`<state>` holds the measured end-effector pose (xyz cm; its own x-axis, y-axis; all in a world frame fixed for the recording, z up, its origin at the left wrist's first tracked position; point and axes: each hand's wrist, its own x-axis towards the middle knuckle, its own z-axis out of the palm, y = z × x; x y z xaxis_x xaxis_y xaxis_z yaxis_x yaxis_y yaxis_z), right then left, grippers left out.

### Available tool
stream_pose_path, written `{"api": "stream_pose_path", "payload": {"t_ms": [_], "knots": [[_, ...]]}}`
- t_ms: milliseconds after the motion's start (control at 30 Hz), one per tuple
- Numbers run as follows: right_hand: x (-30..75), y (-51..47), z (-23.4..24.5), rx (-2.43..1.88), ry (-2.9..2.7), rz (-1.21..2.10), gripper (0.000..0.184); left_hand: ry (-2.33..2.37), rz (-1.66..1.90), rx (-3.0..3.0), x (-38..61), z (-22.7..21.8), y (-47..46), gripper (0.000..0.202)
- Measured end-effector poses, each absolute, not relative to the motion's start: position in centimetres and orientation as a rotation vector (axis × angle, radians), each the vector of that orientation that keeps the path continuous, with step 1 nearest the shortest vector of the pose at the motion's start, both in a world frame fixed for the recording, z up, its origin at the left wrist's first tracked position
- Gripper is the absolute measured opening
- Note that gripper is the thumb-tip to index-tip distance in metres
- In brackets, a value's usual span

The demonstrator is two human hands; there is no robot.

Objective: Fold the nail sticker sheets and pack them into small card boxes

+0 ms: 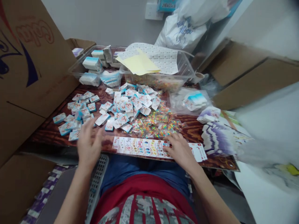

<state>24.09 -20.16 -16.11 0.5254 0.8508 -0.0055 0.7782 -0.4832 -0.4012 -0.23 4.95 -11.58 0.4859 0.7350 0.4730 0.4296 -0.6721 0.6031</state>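
My left hand, a little blurred, hovers over the left of the table with thumb and fingers apart. Just beyond it lies a loose group of small white-and-blue boxes printed with a red hand shape; one blue spot among them is smeared. My right hand rests on a row of overlapping printed cards along the table's front edge, fingers bent and thumb apart from them. A larger heap of the same boxes lies between the hands. Beside it spread small clear packets of colourful pieces.
Behind stand clear plastic bins, one topped by yellow paper. Bundles of purple-white flat cartons lie at the right. Large cardboard boxes flank the table. A clear bag with blue-white cartons sits at the back right.
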Motion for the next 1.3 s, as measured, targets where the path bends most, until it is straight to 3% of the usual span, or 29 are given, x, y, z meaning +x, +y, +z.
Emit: {"api": "stream_pose_path", "payload": {"t_ms": [67,200,333,633,833,967,1100,1200,1300], "knots": [[24.9,-20.6,-16.3,-2.530,-1.425,0.267,0.027,0.714,0.815,2.277,1.6,-12.9,1.4,0.025],[26.4,-20.4,-16.5,-2.471,-1.441,0.440,0.019,0.374,0.525,2.240,4.5,-14.9,-3.7,0.021],[28.0,-19.9,-16.4,-2.259,-1.367,0.624,0.024,0.353,0.512,2.230,5.6,-15.0,-4.4,0.020],[27.5,-19.8,-12.1,-1.784,-1.255,0.911,0.011,0.511,0.615,2.232,5.9,-13.1,-5.7,0.015],[24.2,-19.2,-9.9,-1.448,-1.065,1.011,0.020,0.640,0.769,2.142,5.0,-12.6,-6.7,0.072],[22.1,-18.3,-10.5,-1.263,-0.921,1.156,0.025,0.596,0.648,1.818,4.9,-12.8,-6.3,0.046],[20.1,-16.3,-11.2,-1.086,-0.818,1.342,0.044,0.640,0.705,1.844,5.0,-13.0,-6.4,0.025],[19.1,-15.0,-11.1,-1.148,-0.781,1.319,0.032,0.634,0.783,1.971,4.8,-12.9,-6.3,0.022],[19.2,-14.9,-10.6,-1.211,-0.885,1.277,0.025,0.606,0.725,1.992,4.1,-12.1,-5.7,0.044]]}}
